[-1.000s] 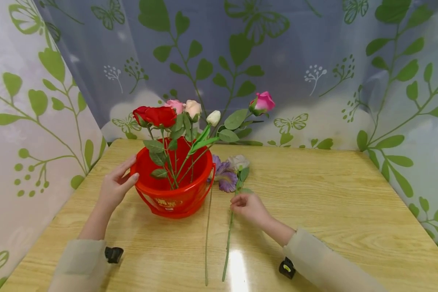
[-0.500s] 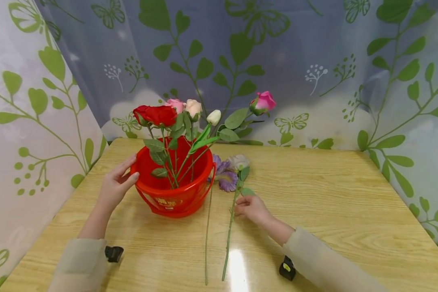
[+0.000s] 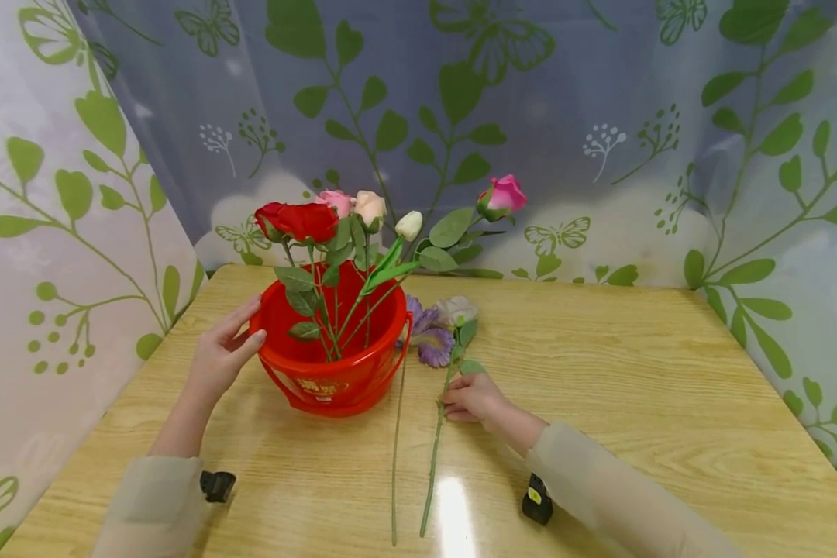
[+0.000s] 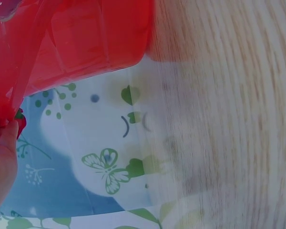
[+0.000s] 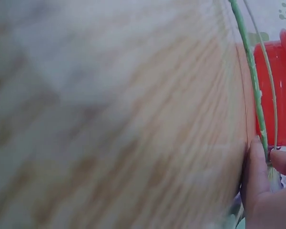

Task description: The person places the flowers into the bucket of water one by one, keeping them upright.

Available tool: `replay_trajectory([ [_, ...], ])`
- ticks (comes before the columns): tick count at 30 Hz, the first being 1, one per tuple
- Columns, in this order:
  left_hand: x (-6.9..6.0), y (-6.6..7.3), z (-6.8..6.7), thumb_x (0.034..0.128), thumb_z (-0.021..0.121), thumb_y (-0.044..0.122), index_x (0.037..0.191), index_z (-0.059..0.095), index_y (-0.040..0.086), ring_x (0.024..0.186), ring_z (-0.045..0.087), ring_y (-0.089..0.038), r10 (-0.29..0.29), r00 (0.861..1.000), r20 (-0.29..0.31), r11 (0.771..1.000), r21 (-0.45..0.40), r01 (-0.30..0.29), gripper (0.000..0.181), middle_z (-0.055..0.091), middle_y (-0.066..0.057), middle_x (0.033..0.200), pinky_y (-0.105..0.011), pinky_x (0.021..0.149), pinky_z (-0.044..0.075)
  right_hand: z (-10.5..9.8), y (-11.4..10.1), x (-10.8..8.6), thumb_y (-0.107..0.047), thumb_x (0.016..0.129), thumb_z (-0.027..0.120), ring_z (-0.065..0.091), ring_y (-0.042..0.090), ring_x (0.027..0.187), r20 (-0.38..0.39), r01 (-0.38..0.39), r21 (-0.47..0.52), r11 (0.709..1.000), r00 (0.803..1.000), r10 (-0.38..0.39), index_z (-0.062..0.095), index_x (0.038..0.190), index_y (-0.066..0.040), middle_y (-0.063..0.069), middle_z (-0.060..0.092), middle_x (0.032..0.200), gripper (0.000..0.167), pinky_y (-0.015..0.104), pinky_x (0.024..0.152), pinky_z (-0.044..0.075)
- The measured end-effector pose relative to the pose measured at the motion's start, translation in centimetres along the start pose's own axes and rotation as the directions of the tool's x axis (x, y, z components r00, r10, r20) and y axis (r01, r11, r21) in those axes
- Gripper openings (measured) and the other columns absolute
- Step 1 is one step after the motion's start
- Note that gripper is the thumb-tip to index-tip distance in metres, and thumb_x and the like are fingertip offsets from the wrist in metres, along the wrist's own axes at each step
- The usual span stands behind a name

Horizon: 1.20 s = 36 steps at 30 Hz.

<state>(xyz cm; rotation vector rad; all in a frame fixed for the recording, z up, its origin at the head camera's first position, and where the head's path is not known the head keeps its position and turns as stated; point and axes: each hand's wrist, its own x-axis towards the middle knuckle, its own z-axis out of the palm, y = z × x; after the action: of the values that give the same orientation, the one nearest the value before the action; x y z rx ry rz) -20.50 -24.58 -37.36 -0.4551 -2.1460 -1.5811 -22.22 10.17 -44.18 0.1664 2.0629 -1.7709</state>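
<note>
A red bucket stands on the left of the table, holding several artificial flowers, among them red roses, a white tulip and a pink rose. My left hand holds the bucket's left rim, with its thumb at the edge. Right of the bucket lie a purple iris and a white rose, their long stems toward me. My right hand pinches the white rose's stem below its leaves; in the right wrist view the green stem runs between thumb and finger.
The wooden table extends right of the flowers. A patterned curtain hangs close behind it. The bucket's handle hangs down by the iris. The iris stem lies beside the rose stem.
My right hand has shifted slightly left and closed on the white rose's stem, whose lower end has moved a little left. My left hand and the bucket have stayed in place.
</note>
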Motion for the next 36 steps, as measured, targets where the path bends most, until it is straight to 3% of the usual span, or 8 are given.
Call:
replay_trajectory([
  [7,-0.2,1.5,0.4,0.0791,0.052,-0.017,0.119,0.042,-0.019,0.112,0.042,-0.001,-0.003,1.000,-0.005,1.000,-0.009,0.002,0.041,0.038,-0.031,0.126,-0.012,0.084,0.040,-0.5,-0.4,-0.3,0.008,0.081,0.056,0.055,0.012,0.054,-0.015,-0.022,0.047,0.999,1.000,0.023,0.049,0.099,0.012,0.011,0.057,0.073,0.020,0.022,0.053,0.052],
  [15,0.0,-0.5,-0.2,0.0794,0.054,-0.015,0.121,0.044,-0.015,0.114,0.042,-0.003,-0.002,1.000,-0.007,0.999,-0.049,0.001,0.043,0.043,-0.018,0.130,-0.013,0.084,0.040,-1.5,-1.3,-1.0,0.009,0.082,0.052,0.056,0.012,0.058,0.007,0.014,0.119,0.993,1.000,-0.015,0.047,0.095,0.010,0.010,0.058,0.074,0.014,0.021,0.056,0.052],
  [20,-0.1,-0.9,-0.3,0.0793,0.055,-0.014,0.121,0.044,-0.014,0.114,0.042,-0.003,0.000,1.000,-0.013,0.999,-0.052,0.000,0.043,0.045,-0.011,0.129,-0.013,0.084,0.040,-2.2,-1.8,-1.4,0.008,0.083,0.052,0.057,0.012,0.058,0.018,0.037,0.154,0.987,0.999,-0.040,0.047,0.092,0.008,0.010,0.058,0.075,0.011,0.021,0.056,0.052],
  [31,-0.1,-0.4,0.0,0.0807,0.056,-0.010,0.123,0.045,-0.011,0.115,0.041,-0.004,-0.011,1.000,0.011,1.000,-0.021,0.011,0.044,0.040,-0.022,0.130,-0.013,0.084,0.041,-4.2,-3.0,-2.9,0.006,0.086,0.049,0.059,0.010,0.062,0.020,0.159,0.223,0.962,0.986,-0.167,0.040,0.100,0.009,0.008,0.059,0.078,0.017,0.020,0.060,0.052],
  [36,-0.2,1.3,0.4,0.0797,0.053,-0.015,0.120,0.043,-0.017,0.113,0.043,-0.003,-0.001,1.000,-0.002,1.000,-0.015,0.001,0.042,0.039,-0.028,0.128,-0.012,0.083,0.041,-4.9,-3.6,-3.6,0.006,0.085,0.051,0.059,0.011,0.065,-0.021,0.194,0.220,0.956,0.981,-0.194,0.040,0.103,0.011,0.007,0.060,0.079,0.021,0.023,0.065,0.052],
])
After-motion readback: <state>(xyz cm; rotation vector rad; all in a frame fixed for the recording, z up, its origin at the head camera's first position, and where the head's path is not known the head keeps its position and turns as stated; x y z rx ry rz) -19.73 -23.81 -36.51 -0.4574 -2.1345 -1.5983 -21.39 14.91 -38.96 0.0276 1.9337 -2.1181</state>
